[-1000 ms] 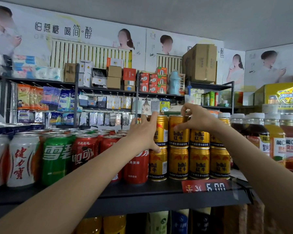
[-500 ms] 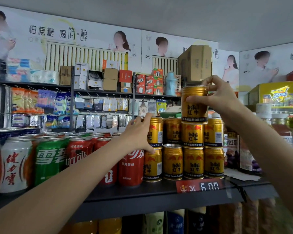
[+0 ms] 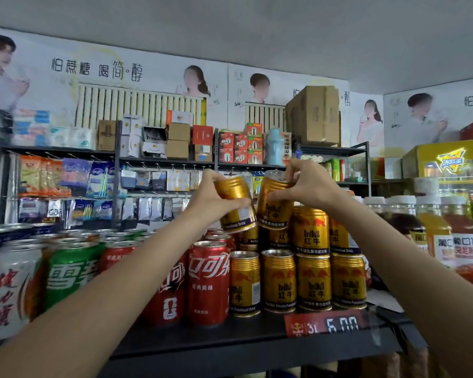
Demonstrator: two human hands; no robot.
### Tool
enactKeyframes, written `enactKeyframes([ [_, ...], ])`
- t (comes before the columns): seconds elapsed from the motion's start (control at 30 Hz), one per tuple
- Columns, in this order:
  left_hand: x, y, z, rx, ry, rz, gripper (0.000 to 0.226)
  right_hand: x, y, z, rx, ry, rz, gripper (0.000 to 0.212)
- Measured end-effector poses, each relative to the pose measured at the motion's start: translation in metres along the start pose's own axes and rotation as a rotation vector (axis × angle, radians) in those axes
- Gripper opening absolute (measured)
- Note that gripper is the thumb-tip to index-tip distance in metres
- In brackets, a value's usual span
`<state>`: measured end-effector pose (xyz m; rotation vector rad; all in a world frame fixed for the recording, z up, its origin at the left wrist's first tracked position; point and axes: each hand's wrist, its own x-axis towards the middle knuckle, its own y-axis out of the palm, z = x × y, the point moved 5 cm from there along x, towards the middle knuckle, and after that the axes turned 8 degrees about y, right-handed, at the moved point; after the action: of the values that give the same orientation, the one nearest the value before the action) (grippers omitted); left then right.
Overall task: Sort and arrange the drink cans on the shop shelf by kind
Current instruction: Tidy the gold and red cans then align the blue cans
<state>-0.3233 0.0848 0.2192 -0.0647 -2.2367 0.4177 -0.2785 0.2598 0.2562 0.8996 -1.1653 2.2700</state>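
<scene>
Black shelf (image 3: 230, 342) w/ cans; left hand (image 3: 210, 197) & right hand (image 3: 309, 186) each grip gold can.

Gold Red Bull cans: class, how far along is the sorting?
Done: red cola cans and green cans stand grouped. In hand: left hand and right hand each grip a gold can. Left: placing both on the gold stack.
</scene>
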Motion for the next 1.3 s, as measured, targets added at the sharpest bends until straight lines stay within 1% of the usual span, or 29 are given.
enactKeyframes([
  [0.1,0.007,-0.026,-0.013,-0.043,0.058,-0.143,0.056,0.006,0.018,0.001,-0.057,-0.053,0.044,0.046],
  [0.2,0.01,-0.042,-0.013,-0.007,0.058,-0.204,0.058,0.011,0.043,-0.003,-0.092,-0.089,0.085,0.048],
  [0.37,0.007,-0.036,0.0,0.046,0.035,-0.135,0.057,0.019,0.067,-0.012,-0.12,-0.082,0.151,0.048],
  [0.5,0.007,-0.025,0.01,0.108,0.017,-0.063,0.058,0.016,0.076,-0.016,-0.258,-0.08,0.262,0.045],
  [0.57,0.007,-0.019,0.014,0.139,0.025,-0.034,0.058,0.015,0.081,-0.014,-0.321,-0.084,0.292,0.045],
  [0.7,0.008,-0.016,0.017,0.181,0.029,-0.016,0.058,0.021,0.084,-0.003,-0.463,-0.086,0.359,0.037],
  [0.83,0.007,-0.018,0.024,0.167,0.015,-0.012,0.058,0.023,0.087,-0.001,-0.461,-0.055,0.421,0.033],
  [0.87,0.006,-0.018,0.025,0.168,0.016,-0.012,0.058,0.022,0.093,-0.003,-0.481,-0.043,0.442,0.029],
  [0.93,0.005,-0.018,0.025,0.177,0.024,-0.006,0.058,0.017,0.109,-0.01,-0.597,-0.036,0.479,0.026],
  [0.97,0.004,-0.018,0.024,0.183,0.03,0.001,0.057,0.016,0.116,-0.013,-0.645,-0.04,0.475,0.027],
  [1.07,0.003,-0.017,0.025,0.201,0.037,0.02,0.057,0.021,0.12,-0.008,-0.713,-0.068,0.386,0.025],
  [1.13,0.003,-0.015,0.026,0.204,0.029,0.027,0.058,0.023,0.117,-0.003,-0.735,-0.081,0.388,0.022],
  [1.23,0.005,-0.013,0.026,0.211,0.027,0.033,0.058,0.023,0.107,0.004,-0.7,-0.11,0.34,0.025],
  [1.3,0.006,-0.01,0.026,0.202,0.02,0.047,0.058,0.02,0.099,0.005,-0.636,-0.15,0.309,0.015],
])
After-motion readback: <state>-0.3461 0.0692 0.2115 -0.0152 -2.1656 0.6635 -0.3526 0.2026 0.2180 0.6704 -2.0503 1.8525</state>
